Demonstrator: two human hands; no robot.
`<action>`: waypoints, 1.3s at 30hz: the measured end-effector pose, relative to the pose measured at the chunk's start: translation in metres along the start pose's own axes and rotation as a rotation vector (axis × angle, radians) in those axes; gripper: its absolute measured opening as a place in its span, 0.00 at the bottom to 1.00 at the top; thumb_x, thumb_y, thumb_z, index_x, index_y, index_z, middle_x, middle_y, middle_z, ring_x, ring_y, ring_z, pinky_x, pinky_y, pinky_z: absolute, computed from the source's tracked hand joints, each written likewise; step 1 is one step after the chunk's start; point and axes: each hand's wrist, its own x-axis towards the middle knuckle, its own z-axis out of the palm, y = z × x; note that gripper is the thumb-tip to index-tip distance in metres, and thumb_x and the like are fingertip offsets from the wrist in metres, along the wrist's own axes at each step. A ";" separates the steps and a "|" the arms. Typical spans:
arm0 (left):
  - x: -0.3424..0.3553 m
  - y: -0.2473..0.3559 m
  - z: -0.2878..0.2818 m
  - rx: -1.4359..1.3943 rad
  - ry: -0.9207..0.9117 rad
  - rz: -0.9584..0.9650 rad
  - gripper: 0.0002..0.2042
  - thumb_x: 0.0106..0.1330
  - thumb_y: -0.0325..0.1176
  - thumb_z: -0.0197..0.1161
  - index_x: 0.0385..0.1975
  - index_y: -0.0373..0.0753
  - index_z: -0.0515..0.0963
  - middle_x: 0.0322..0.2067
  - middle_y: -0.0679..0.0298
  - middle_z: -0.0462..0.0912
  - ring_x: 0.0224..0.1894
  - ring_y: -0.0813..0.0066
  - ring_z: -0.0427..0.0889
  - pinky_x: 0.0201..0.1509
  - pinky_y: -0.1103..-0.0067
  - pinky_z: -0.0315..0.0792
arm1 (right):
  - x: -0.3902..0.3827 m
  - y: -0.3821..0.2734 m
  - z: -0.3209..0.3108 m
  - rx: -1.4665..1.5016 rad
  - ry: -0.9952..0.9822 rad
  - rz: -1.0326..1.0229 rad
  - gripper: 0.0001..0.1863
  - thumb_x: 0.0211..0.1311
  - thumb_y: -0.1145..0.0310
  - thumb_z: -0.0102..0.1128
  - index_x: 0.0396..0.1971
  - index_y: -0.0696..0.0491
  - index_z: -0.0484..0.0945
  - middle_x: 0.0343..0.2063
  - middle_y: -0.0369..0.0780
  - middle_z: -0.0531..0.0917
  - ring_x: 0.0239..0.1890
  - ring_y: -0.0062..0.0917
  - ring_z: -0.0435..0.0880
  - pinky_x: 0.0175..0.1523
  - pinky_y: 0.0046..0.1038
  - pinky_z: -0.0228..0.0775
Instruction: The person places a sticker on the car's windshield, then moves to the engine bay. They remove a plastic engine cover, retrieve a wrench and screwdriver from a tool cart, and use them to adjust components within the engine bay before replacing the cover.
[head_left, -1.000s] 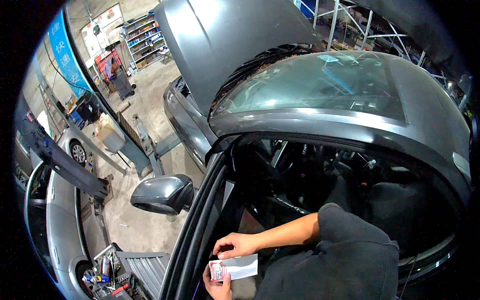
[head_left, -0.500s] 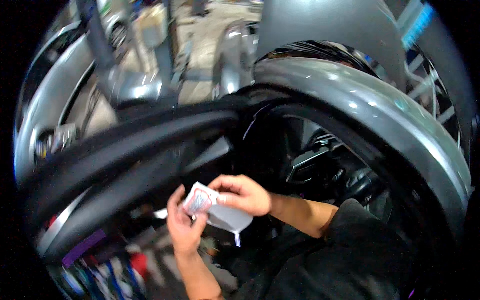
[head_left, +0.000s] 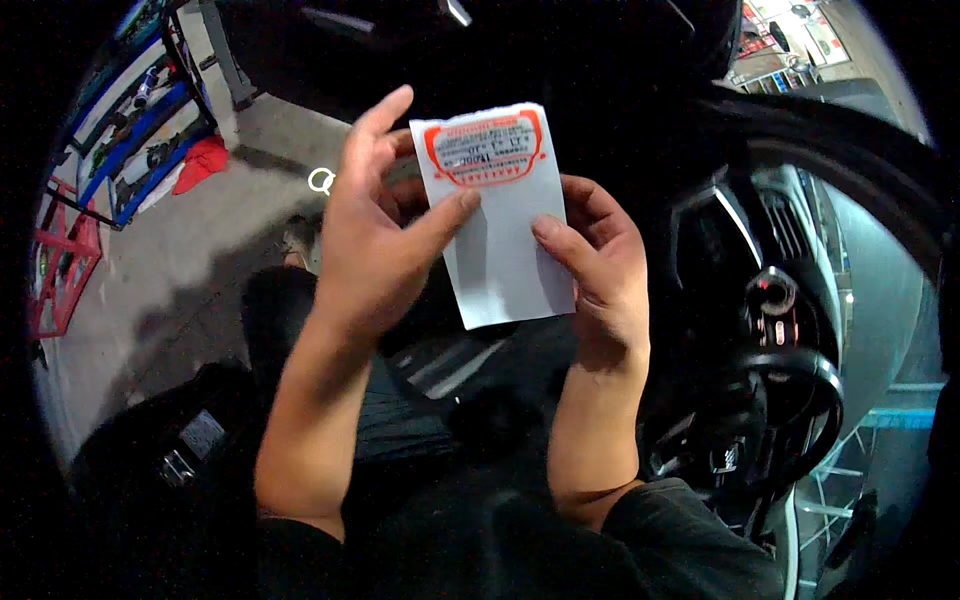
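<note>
A white paper sheet (head_left: 518,255) is held upright in front of me, between both hands. Across its top is a red-bordered printed label (head_left: 487,148) with dark writing on it. My left hand (head_left: 362,245) has its thumb pressed on the front, just below the label. The left index finger sticks up past the sheet's left edge, and the other left fingers are partly hidden behind it. At the right edge my right hand (head_left: 608,265) pinches the sheet, thumb in front and fingers curled behind.
On the right is a car interior with a steering wheel (head_left: 832,395) and a dark dashboard screen (head_left: 715,235). Blue-edged shelving (head_left: 165,185) with tools, a red cloth (head_left: 200,166) and a red rack (head_left: 68,275) stand at the left on grey floor (head_left: 265,165).
My view has swung from the door and fender to the cabin side. The sheet, tilted before, is now upright and facing me, with its label fully visible; my right hand has shifted to its right edge.
</note>
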 end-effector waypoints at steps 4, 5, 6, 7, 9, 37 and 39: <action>-0.035 -0.007 -0.009 0.063 -0.112 0.069 0.40 0.62 0.28 0.74 0.73 0.38 0.60 0.58 0.51 0.78 0.53 0.63 0.84 0.55 0.71 0.81 | -0.049 0.011 -0.009 -0.116 -0.008 -0.102 0.20 0.63 0.70 0.71 0.52 0.63 0.80 0.40 0.39 0.88 0.40 0.20 0.85 0.47 0.24 0.77; -0.035 -0.003 -0.014 0.086 -0.152 0.050 0.37 0.64 0.33 0.73 0.71 0.37 0.63 0.58 0.52 0.79 0.53 0.64 0.84 0.56 0.71 0.80 | -0.055 0.013 -0.016 -0.160 -0.059 -0.146 0.19 0.62 0.70 0.70 0.51 0.63 0.81 0.38 0.38 0.88 0.38 0.19 0.85 0.45 0.24 0.77; -0.032 0.002 -0.019 0.110 -0.191 0.031 0.34 0.65 0.37 0.72 0.70 0.35 0.66 0.57 0.52 0.80 0.54 0.65 0.84 0.57 0.71 0.79 | -0.061 0.014 -0.024 -0.207 -0.109 -0.189 0.18 0.62 0.70 0.70 0.50 0.62 0.82 0.36 0.38 0.88 0.36 0.18 0.84 0.42 0.24 0.77; -0.029 0.016 -0.019 0.145 -0.266 -0.113 0.31 0.68 0.45 0.68 0.66 0.34 0.72 0.55 0.53 0.83 0.53 0.68 0.84 0.58 0.71 0.78 | -0.071 0.008 -0.032 -0.246 -0.126 -0.147 0.20 0.62 0.69 0.71 0.51 0.62 0.82 0.38 0.38 0.87 0.39 0.19 0.84 0.47 0.24 0.76; -0.026 0.036 -0.015 0.120 -0.466 -0.148 0.27 0.70 0.45 0.66 0.62 0.34 0.76 0.52 0.54 0.85 0.52 0.68 0.86 0.58 0.73 0.78 | -0.090 -0.007 -0.041 -0.341 -0.150 -0.170 0.22 0.61 0.68 0.73 0.53 0.62 0.82 0.42 0.38 0.87 0.43 0.20 0.84 0.53 0.24 0.75; -0.097 0.026 0.039 0.207 0.055 0.294 0.13 0.67 0.27 0.71 0.48 0.36 0.78 0.43 0.63 0.81 0.42 0.73 0.84 0.42 0.80 0.81 | -0.113 0.020 -0.001 0.404 0.151 -0.319 0.13 0.68 0.68 0.69 0.45 0.62 0.85 0.39 0.40 0.89 0.40 0.20 0.86 0.47 0.26 0.80; -0.095 0.026 0.033 0.512 0.026 0.651 0.14 0.63 0.26 0.73 0.48 0.36 0.80 0.43 0.62 0.81 0.41 0.71 0.83 0.44 0.78 0.78 | -0.110 0.024 0.001 0.412 0.165 -0.349 0.12 0.67 0.69 0.69 0.45 0.62 0.85 0.39 0.40 0.89 0.40 0.20 0.86 0.47 0.26 0.80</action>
